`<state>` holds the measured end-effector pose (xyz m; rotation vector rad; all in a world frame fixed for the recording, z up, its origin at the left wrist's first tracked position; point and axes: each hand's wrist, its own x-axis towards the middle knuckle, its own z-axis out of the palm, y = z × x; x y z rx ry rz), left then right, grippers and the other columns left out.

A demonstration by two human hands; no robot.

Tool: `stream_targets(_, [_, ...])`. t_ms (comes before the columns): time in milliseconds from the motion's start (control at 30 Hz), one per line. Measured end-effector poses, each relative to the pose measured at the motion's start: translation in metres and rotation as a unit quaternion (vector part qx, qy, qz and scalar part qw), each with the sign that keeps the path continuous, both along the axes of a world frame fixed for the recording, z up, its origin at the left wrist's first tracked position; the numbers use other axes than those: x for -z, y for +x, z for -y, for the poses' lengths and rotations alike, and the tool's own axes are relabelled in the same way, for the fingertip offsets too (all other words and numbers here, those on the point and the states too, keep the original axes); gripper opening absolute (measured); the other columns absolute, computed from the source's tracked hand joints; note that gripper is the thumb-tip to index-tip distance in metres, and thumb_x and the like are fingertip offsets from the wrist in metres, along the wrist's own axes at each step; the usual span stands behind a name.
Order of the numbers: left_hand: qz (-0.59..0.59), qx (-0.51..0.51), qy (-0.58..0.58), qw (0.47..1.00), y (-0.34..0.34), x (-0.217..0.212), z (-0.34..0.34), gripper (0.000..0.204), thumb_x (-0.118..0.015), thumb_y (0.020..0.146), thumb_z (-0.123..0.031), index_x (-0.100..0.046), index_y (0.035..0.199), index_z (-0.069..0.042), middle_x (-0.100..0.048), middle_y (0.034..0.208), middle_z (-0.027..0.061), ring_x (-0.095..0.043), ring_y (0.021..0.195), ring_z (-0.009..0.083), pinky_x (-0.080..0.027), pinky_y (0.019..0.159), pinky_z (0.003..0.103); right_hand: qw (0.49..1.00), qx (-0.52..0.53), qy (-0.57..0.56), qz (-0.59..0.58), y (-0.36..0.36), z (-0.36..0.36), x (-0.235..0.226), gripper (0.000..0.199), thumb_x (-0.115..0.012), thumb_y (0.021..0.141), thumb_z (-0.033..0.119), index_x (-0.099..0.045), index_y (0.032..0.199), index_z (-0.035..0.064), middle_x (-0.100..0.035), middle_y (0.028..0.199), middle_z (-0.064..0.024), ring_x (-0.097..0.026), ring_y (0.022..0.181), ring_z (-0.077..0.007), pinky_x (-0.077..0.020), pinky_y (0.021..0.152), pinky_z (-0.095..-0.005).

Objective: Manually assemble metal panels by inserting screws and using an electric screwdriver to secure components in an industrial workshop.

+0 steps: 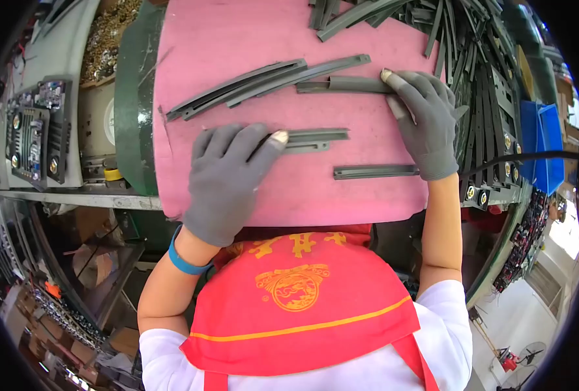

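Observation:
My left hand (pixel 227 173), in a grey glove with pale fingertips, is closed on the left end of a short dark grey channel strip (pixel 319 135) lying on the pink mat. A narrower edge with small holes shows along the strip's near side; whether it is a separate piece I cannot tell. Farther right, my gloved right hand (pixel 425 117) grips the right end of another grey channel strip (pixel 355 85), and its fingers hide that end. Nearer me lies a third short strip (pixel 375 171), its right end by my right wrist.
Longer grey strips (pixel 237 86) lie at an angle on the pink mat (pixel 289 202). A large heap of strips (pixel 459 32) covers the back right. Finned black blocks (pixel 32 140) stand left, past a green edge (pixel 136 117). A blue bin (pixel 542 146) and black cable (pixel 524 156) are right.

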<state>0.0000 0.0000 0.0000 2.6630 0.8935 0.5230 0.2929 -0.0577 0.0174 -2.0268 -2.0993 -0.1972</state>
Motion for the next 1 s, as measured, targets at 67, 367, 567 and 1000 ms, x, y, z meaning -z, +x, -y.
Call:
stream_targets(67, [0.013,-0.018,0.011,1.000,-0.015,0.002,-0.003,0.035,-0.062,0.075,-0.007,-0.070,0.108,-0.013,-0.064,0.105,0.0043,-0.060,0.097,0.0248,-0.043,0.087,0.040,1.000,-0.023,-0.001,-0.005,-0.002,-0.003,0.002,0.027,-0.067,0.083,0.013,-0.069,0.110,0.0158,-0.064,0.104,-0.0039,-0.059,0.100,-0.0246,-0.0414,0.092,-0.0391])
stream_targets(367, [0.019,-0.063,-0.021,0.998,-0.021,-0.025,0.001,0.029,-0.068,0.079,-0.011,-0.069,0.108,-0.013,-0.065,0.105,0.0053,-0.060,0.094,0.0266,-0.044,0.086,0.040,0.985,-0.073,-0.062,-0.147,-0.024,0.032,-0.014,0.022,-0.072,0.079,0.011,-0.072,0.101,0.0152,-0.064,0.108,-0.0074,-0.061,0.095,-0.0273,-0.0452,0.085,-0.0387])
stream_targets(567, [0.041,0.006,-0.010,0.999,0.045,-0.005,-0.003,0.029,-0.069,0.080,-0.012,-0.066,0.109,-0.012,-0.064,0.099,0.0063,-0.060,0.094,0.0264,-0.045,0.085,0.040,0.993,0.005,-0.026,-0.115,0.010,0.045,0.000,0.029,-0.072,0.081,0.012,-0.069,0.109,0.0128,-0.066,0.108,-0.0071,-0.061,0.099,-0.0284,-0.0448,0.088,-0.0398])
stream_targets(1000, [-0.011,0.022,-0.022,0.999,0.062,-0.017,-0.001,0.030,-0.067,0.078,-0.006,-0.065,0.108,-0.011,-0.062,0.103,0.0082,-0.058,0.094,0.0303,-0.045,0.085,0.041,0.993,0.077,-0.026,-0.087,0.057,0.036,-0.004,0.019,-0.066,0.087,0.013,-0.071,0.105,0.0090,-0.067,0.095,-0.0078,-0.061,0.092,-0.0282,-0.0451,0.084,-0.0367])
